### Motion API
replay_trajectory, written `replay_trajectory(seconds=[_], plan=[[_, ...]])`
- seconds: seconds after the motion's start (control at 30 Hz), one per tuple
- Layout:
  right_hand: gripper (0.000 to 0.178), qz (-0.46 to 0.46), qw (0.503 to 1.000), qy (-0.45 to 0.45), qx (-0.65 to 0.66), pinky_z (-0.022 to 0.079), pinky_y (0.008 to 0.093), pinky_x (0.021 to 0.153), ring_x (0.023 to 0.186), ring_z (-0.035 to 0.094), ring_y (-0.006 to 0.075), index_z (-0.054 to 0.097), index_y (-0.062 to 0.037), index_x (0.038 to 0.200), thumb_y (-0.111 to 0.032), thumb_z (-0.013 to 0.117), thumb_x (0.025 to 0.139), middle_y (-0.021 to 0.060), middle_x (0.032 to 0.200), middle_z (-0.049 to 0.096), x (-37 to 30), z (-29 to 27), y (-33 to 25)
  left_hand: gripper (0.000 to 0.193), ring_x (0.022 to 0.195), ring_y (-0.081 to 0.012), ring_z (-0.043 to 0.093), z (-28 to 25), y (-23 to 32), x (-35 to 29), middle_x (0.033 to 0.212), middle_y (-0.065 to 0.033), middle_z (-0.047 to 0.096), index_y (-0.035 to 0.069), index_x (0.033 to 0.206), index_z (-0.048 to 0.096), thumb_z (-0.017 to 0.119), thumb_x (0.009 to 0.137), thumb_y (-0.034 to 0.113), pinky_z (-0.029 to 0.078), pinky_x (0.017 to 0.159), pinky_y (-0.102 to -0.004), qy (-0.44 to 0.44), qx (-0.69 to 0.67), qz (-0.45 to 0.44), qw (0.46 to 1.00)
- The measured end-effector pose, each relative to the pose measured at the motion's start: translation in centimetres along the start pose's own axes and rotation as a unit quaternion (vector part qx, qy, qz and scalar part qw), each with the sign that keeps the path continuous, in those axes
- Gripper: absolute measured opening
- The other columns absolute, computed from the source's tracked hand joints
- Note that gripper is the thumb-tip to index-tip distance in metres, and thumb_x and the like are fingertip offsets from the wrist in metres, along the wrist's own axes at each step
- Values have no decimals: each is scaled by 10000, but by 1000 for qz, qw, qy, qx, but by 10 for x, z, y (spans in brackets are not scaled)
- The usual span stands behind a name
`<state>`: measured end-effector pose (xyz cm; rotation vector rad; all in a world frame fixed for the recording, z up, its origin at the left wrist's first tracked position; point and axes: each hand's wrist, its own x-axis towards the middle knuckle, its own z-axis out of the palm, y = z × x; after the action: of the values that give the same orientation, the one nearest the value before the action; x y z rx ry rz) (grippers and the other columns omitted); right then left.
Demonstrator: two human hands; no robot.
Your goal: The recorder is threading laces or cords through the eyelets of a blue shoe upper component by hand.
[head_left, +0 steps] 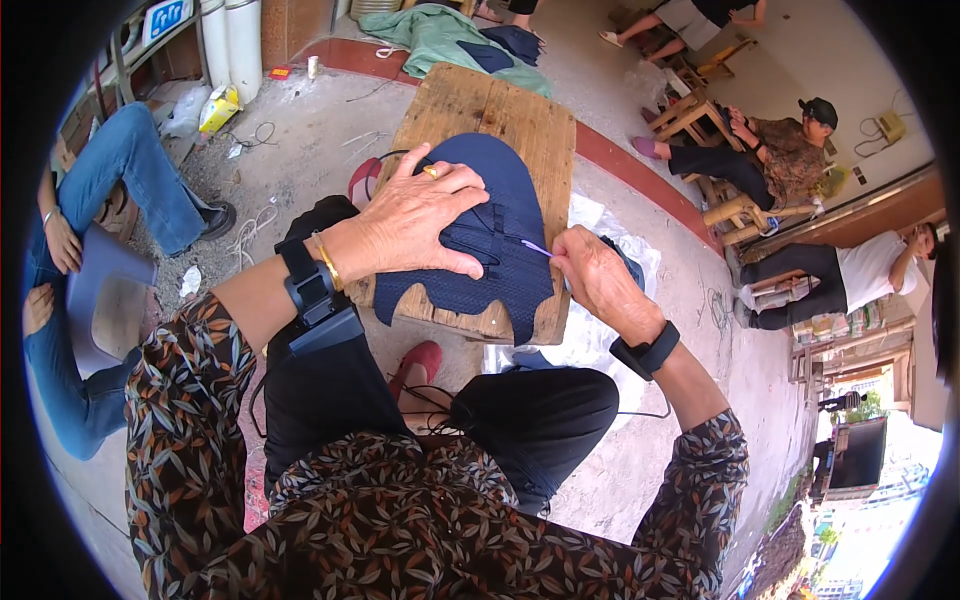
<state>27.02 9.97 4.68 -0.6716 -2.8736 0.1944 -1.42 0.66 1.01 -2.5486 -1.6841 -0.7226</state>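
Observation:
A flat navy fabric piece, shaped like a shoe upper, lies on a small wooden table in front of my knees. It has a smooth rounded far end, a textured near part and a scalloped near edge. Dark cord runs over its middle. Across its left side my left hand rests with fingers spread, a ring on one of them. At the right edge, my right hand pinches a thin lilac stick-like tool. The tool's tip points left over the fabric, near the cord; whether it pierces it I cannot tell.
Clear plastic sheeting lies right of the table. Green cloth is heaped behind it. To the left a person in jeans sits near a grey-blue plastic stool. Several people sit at the right, one wearing a black cap.

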Motion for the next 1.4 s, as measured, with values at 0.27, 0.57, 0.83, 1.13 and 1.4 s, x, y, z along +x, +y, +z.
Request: replay_trajectory(seconds=[0.27,0.57,0.83,1.13,1.4], plan=[[176,179,956,105,208,553,342,653,740,693,199,618,12,1022,-155,664,997,112,890,720,15,5,-8,920,1403,-287,460,2,2,-1,1403,-66,560,69,1366,607,802,704,677,147,1246,-554,-5,-7,-21,1000],[235,170,835,74,517,432,192,463,494,538,65,534,-45,1077,-277,507,1105,78,815,716,55,20,-31,920,1392,-299,472,5,-1,-3,1390,-79,577,64,1347,616,799,700,690,163,1233,-575,28,-26,-8,999],[298,264,875,162,371,299,213,461,519,392,33,580,-93,989,-360,503,1096,-55,625,479,-20,-5,40,948,1399,-312,455,8,-6,-1,1401,-76,557,57,1339,612,787,688,724,151,1230,-602,32,-19,1,999],[282,383,765,319,409,212,222,419,491,308,25,586,-73,1018,-339,528,1090,-58,656,434,-162,-41,125,998,1443,-323,424,7,-9,3,1421,-78,552,62,1368,597,768,683,767,131,1229,-632,9,-13,5,1000],[219,312,753,250,523,406,186,571,687,496,41,617,-21,1179,-203,550,1077,-13,863,613,-91,-41,56,1170,1566,-322,220,-5,-17,-3,1633,-162,371,62,1590,337,703,745,784,80,1225,-643,8,-29,-44,999]])
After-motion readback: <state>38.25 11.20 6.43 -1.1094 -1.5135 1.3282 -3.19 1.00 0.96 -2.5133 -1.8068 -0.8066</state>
